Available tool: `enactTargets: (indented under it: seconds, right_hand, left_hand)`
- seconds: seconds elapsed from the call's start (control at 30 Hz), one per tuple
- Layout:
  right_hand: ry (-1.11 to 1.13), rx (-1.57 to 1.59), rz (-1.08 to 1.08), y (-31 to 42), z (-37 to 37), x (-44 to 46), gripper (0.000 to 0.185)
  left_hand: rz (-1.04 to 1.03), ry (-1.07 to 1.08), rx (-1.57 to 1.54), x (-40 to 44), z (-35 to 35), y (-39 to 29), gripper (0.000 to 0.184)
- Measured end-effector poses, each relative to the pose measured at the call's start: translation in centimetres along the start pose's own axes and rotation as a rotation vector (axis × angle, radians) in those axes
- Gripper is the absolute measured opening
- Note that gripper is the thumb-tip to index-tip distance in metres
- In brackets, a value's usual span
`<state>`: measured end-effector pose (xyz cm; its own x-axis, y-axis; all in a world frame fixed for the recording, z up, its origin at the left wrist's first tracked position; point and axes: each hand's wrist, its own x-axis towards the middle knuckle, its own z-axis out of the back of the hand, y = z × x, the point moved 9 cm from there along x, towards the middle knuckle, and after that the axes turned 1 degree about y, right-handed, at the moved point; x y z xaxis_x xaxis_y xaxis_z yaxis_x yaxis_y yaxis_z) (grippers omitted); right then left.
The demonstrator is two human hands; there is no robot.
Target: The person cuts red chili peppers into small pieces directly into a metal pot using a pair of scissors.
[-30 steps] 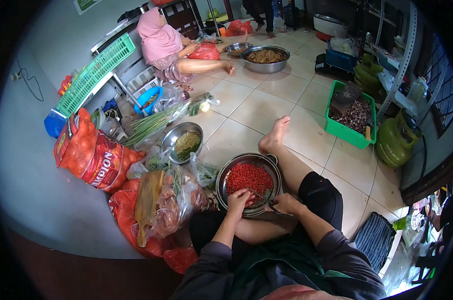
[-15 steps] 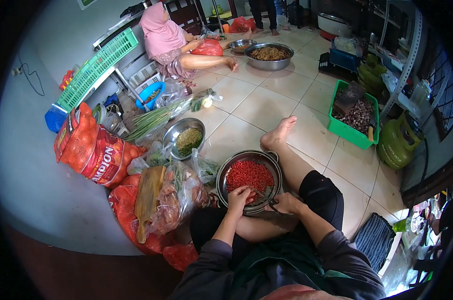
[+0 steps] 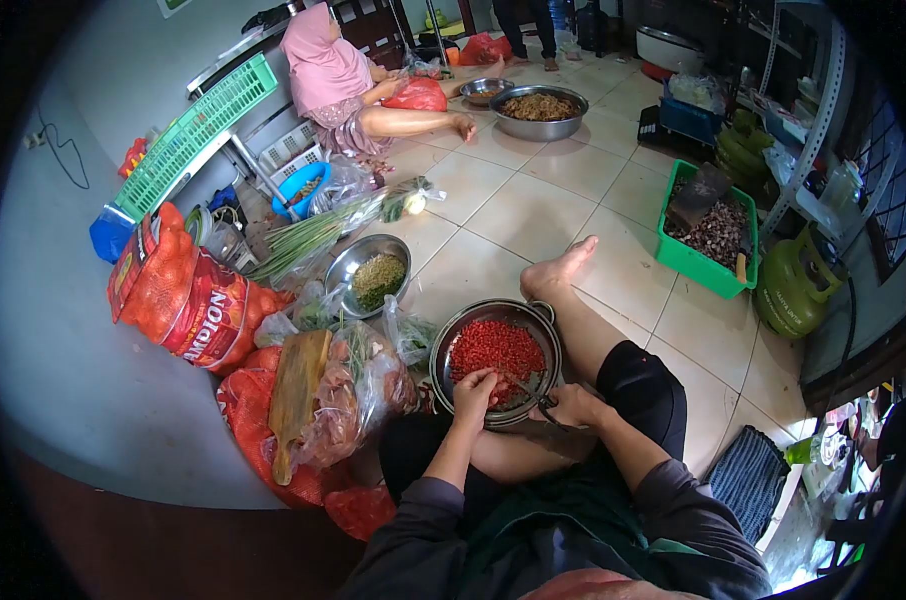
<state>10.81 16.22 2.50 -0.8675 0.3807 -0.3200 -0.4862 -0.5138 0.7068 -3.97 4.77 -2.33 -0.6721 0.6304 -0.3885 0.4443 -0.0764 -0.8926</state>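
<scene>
A metal pot with side handles stands in front of my crossed leg, holding cut red chilies. Over its near edge, my right hand is closed round the handles of dark-handled scissors, whose blades point left over the chilies. My left hand is pinched just left of the blades, with a red chili at its fingertips, partly hidden by the fingers.
Left of the pot are a wooden cutting board, bagged food, a red mesh sack and a metal bowl of chopped ingredients. A green crate and gas cylinder stand right. Another person sits at the back.
The pot has shifted slightly left. My left hand has moved a little left and up, and the scissors blades have changed angle slightly.
</scene>
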Motion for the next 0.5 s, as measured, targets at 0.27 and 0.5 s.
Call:
enactTargets:
  seconds: [0.27,0.5]
  right_hand:
    - [0.088,-0.087,-0.040,-0.6,-0.2,0.3,0.058]
    - [0.082,-0.042,-0.054,-2.0,-0.7,0.8,0.058]
  left_hand:
    - [-0.023,0.032,0.050,-0.1,-0.3,-0.1,0.021]
    - [-0.020,0.005,0.045,-0.3,-0.4,-0.3,0.016]
